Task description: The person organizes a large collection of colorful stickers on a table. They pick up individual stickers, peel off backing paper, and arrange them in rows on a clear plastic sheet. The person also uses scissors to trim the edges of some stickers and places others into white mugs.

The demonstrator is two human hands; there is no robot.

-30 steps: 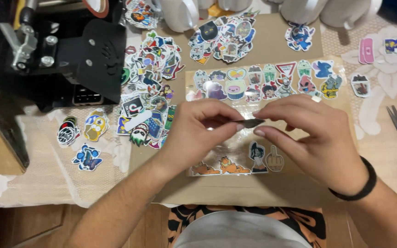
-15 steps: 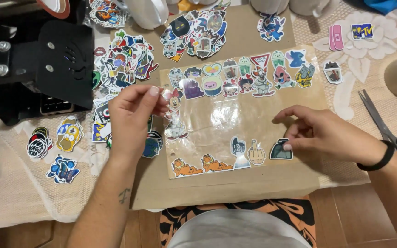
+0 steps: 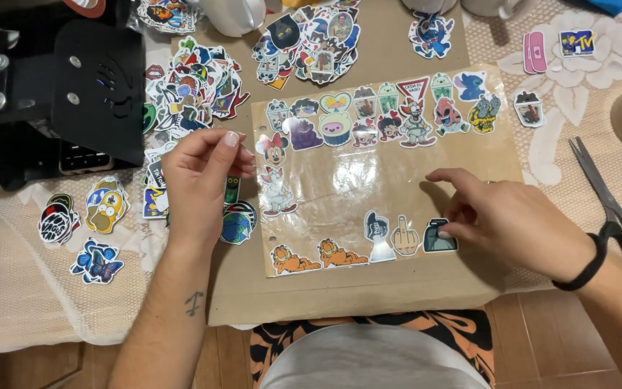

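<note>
Left hand (image 3: 199,180) sits at the left edge of the clear plastic sheet (image 3: 368,180), thumb and fingertips pinched together; I cannot tell what, if anything, is caught between them. It hovers over the loose stickers just beside the sheet's left border, close to the mouse sticker (image 3: 273,148) and the white figure sticker (image 3: 276,193) stuck along that side.

On the other side I see my right hand (image 3: 509,216) lying low on the sheet's right part, fingers loosely spread and curled, fingertips touching the plastic beside the dark sticker (image 3: 439,236) in the bottom row. A black band wraps that wrist.

The sheet lies flat on a piece of brown cardboard (image 3: 340,295) on the counter. Stickers line its top edge in a row, and more run along the bottom: two orange cat stickers (image 3: 318,256), a small figure and a hand-shaped one. The middle of the sheet is bare and glossy.

Left of the cardboard, a pile of stickers (image 3: 196,83) spreads over the lace cloth (image 3: 23,295), with a yellow head sticker (image 3: 106,205) and a blue butterfly sticker (image 3: 96,261) lying apart. A black machine (image 3: 59,86) stands at the far left. Scissors (image 3: 610,205) lie to the right, well apart from my hand.
</note>
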